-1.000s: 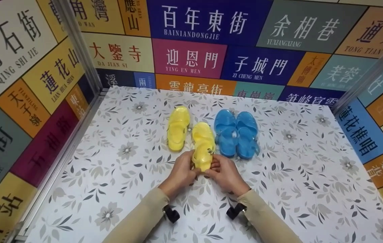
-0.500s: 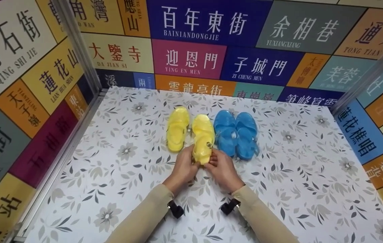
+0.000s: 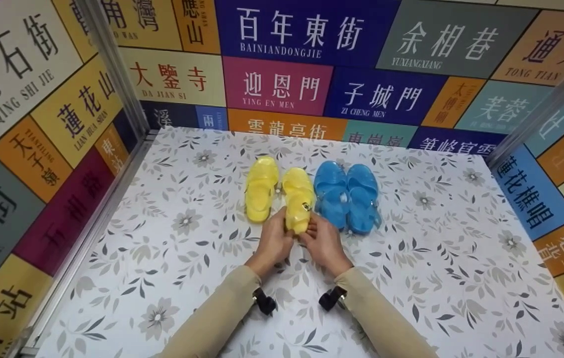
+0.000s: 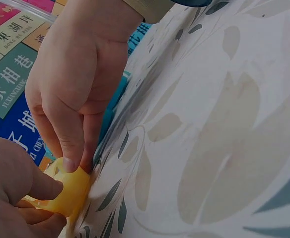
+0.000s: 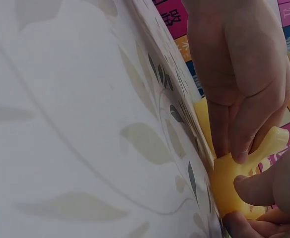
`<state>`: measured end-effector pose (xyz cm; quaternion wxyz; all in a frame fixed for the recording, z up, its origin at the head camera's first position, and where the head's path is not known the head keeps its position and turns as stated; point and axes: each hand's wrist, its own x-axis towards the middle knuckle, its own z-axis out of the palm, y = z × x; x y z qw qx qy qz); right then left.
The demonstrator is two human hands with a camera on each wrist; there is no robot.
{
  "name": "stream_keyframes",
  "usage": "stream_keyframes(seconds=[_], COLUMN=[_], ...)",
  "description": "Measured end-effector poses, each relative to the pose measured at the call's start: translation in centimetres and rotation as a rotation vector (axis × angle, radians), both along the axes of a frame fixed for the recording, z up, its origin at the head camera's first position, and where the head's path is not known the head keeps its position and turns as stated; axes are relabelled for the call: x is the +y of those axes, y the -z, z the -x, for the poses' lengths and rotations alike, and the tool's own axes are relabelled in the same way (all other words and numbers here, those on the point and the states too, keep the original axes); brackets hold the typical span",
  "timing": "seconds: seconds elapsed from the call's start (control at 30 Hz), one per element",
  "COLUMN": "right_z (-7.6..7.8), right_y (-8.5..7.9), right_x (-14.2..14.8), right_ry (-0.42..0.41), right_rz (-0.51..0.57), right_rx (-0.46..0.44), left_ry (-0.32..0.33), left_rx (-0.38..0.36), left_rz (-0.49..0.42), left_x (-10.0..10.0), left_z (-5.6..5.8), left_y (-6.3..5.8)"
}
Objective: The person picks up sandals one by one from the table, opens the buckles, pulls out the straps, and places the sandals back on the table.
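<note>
Between both hands, a yellow sandal lies toe-forward on the flowered cloth. My left hand pinches its heel end from the left, and my right hand pinches it from the right. In the left wrist view the thumbs press the back of the yellow heel; the right wrist view shows its strap sticking up beside the fingers. The matching yellow sandal lies just to the left, toe also forward. Close on the right side sits a pair of blue sandals, partly behind my right hand.
A white tabletop cover with grey leaves and flowers spreads under everything. Colourful panels with street names wall in the back and both sides. Metal posts stand at the back corners.
Both hands have slid the held yellow sandal forward, away from the body, so it now lies nearly level with the other yellow one. The grip stays on the heel. The other sandals remain in place.
</note>
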<state>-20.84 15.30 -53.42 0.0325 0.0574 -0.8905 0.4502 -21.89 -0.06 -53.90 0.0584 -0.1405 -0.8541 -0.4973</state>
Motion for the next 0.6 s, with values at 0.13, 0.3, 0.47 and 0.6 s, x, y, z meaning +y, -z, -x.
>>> stream_keyframes(seconds=[0.13,0.3,0.47,0.6], right_z=[0.2,0.5,0.8,1.1], right_y=[0.0,0.0,0.0,0.1], right_x=[-0.2,-0.4,-0.5,-0.6], right_ry=[0.004,0.015,0.02,0.021], right_rz=[0.011,0.021,0.014,0.005], right_rx=[0.002,0.004,0.018,0.058], left_ry=[-0.018,-0.039,-0.07,-0.098], left_rx=[-0.008,-0.029,-0.022,-0.013], left_rz=[-0.015,-0.015,-0.009,-0.009], left_x=[0.1,0.4,0.7,1.0], left_z=[0.3,0.6,0.8,1.0], left_y=[0.0,0.0,0.0,0.1])
